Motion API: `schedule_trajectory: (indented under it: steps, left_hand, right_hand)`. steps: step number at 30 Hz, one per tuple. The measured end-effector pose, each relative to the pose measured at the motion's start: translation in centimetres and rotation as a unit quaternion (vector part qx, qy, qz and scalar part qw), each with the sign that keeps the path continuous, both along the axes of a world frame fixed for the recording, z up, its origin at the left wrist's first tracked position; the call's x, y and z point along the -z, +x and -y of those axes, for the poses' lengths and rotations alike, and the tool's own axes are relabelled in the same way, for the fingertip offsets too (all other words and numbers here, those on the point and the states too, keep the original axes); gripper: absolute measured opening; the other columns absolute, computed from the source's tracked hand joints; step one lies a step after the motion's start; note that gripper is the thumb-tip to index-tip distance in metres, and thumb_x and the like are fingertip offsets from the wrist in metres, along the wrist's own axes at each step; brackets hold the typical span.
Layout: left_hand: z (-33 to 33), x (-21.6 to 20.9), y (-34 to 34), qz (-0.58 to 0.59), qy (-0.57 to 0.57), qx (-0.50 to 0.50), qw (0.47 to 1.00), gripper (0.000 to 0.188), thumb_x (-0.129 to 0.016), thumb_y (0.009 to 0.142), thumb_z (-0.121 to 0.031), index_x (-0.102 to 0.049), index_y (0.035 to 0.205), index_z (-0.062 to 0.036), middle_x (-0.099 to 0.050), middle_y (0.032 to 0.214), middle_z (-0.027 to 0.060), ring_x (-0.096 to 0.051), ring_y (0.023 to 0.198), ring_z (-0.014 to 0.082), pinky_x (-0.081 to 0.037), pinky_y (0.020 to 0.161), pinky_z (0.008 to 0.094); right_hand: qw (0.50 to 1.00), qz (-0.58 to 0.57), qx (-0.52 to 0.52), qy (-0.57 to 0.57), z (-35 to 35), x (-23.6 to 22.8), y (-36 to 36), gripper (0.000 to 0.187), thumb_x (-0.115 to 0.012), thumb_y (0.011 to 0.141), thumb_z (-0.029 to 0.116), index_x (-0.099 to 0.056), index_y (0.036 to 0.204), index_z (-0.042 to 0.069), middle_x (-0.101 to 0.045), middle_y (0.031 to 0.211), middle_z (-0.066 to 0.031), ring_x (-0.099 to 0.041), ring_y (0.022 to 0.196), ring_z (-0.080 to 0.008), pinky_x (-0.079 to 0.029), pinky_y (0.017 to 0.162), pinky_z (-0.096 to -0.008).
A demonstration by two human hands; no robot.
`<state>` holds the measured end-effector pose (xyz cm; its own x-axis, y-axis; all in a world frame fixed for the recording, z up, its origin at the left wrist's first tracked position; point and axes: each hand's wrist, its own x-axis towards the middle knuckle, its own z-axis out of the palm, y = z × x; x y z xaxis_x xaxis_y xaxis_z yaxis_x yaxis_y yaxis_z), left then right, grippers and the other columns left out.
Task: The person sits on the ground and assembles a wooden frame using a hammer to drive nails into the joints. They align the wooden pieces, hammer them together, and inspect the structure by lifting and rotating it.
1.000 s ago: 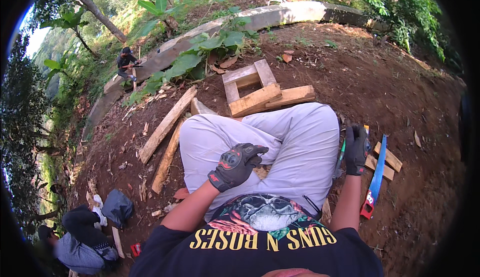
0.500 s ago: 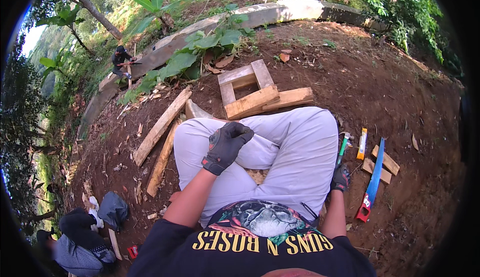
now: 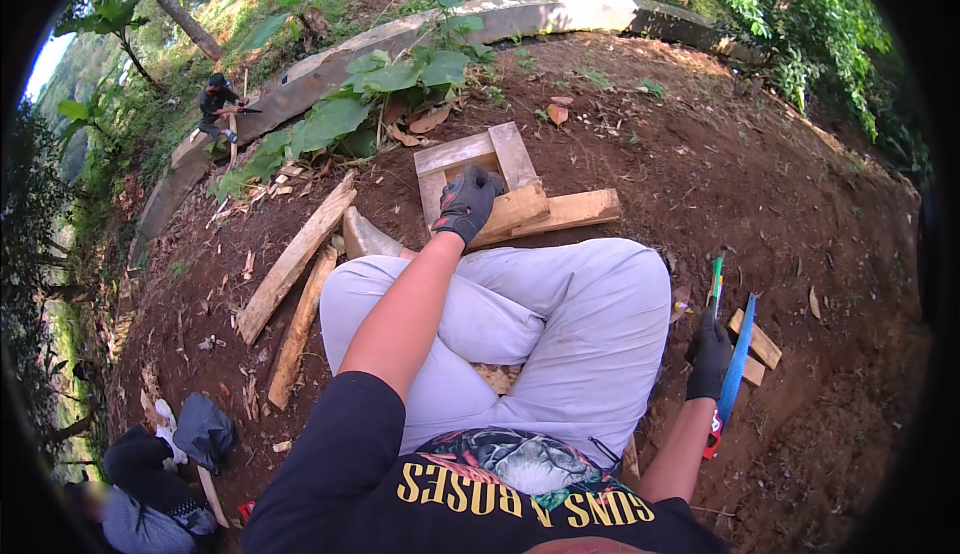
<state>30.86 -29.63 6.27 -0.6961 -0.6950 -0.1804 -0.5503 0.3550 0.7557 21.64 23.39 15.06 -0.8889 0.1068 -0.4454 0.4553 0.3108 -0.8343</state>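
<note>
My left hand (image 3: 468, 202), in a dark glove, is closed over the near left part of a square wooden frame (image 3: 455, 155) made of short planks. Its fingers are curled; what they hold, if anything, is hidden. A thicker plank (image 3: 517, 211) lies along the frame's near side, against another plank (image 3: 585, 208) that reaches out to the right. Beside my right knee, my gloved right hand (image 3: 709, 356) is wrapped round a hammer (image 3: 716, 280) by its green handle. Just right of that hand lies a handsaw (image 3: 744, 349) with a blue blade and red handle, partly covered by the hand.
Two short wood offcuts (image 3: 758, 342) lie beside the saw. Two long planks (image 3: 298, 259) rest on the soil at left. One person (image 3: 215, 106) works by the low concrete wall (image 3: 330, 69); another (image 3: 145, 504) sits at lower left near a dark bag (image 3: 206, 431).
My left hand has moved forward from above my lap to the wooden frame. My right hand has shifted right with the hammer, now overlapping the saw. The view has shifted slightly.
</note>
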Motion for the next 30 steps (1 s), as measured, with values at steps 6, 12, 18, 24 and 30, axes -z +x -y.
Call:
schedule_trajectory:
  steps: [6,12,18,24,30]
  left_hand:
    - [-1.4,-0.4,-1.3,-0.095,0.108,0.054,0.988,0.038,-0.078,0.096,-0.038,-0.079,0.119,-0.0085,-0.082,0.110,0.0104,-0.077,0.102,0.0232,-0.057,0.094,0.0361]
    - [-1.3,-1.9,-1.9,-0.097,0.153,0.037,0.983,0.033,-0.078,0.098,-0.031,-0.079,0.118,-0.0051,-0.082,0.106,0.0057,-0.075,0.098,0.0133,-0.057,0.092,0.0329]
    - [1.6,0.1,-1.9,-0.065,0.166,-0.040,0.983,0.033,-0.081,0.097,-0.036,-0.079,0.114,-0.0070,-0.080,0.109,0.0045,-0.072,0.100,0.0134,-0.056,0.094,0.0336]
    - [0.7,-0.3,-2.4,-0.068,0.196,-0.032,0.978,0.033,-0.083,0.094,-0.035,-0.081,0.114,-0.0090,-0.083,0.104,0.0036,-0.075,0.094,0.0127,-0.057,0.089,0.0323]
    - [-0.3,-0.9,-2.8,-0.045,0.215,0.037,0.975,0.035,-0.083,0.095,-0.033,-0.080,0.121,-0.0092,-0.081,0.115,0.0076,-0.072,0.108,0.0110,-0.055,0.101,0.0299]
  right_hand:
    - [0.968,0.042,-0.135,-0.208,18.3,-8.4,-4.3,0.015,-0.070,0.106,0.017,-0.062,0.112,0.006,-0.062,0.081,-0.0004,-0.057,0.065,-0.0111,-0.050,0.061,-0.0283]
    - [0.927,0.028,-0.369,0.067,34.2,-2.9,-11.6,0.037,-0.082,0.094,0.040,-0.069,0.095,0.005,-0.066,0.073,-0.0060,-0.066,0.063,-0.0167,-0.052,0.057,-0.0353]
    - [0.779,0.001,-0.544,0.312,38.1,-0.3,-11.7,0.070,-0.093,0.074,0.062,-0.071,0.101,0.001,-0.069,0.073,-0.0095,-0.070,0.062,-0.0197,-0.054,0.058,-0.0381]
    - [0.760,-0.052,-0.573,0.304,37.2,3.4,-11.9,0.085,-0.095,0.068,0.061,-0.070,0.120,-0.002,-0.074,0.108,-0.0200,-0.073,0.098,-0.0322,-0.056,0.085,-0.0455]
    - [0.741,-0.021,-0.588,0.323,37.8,2.6,-12.5,0.093,-0.095,0.066,0.063,-0.069,0.128,-0.001,-0.072,0.126,-0.0228,-0.071,0.120,-0.0372,-0.055,0.101,-0.0481]
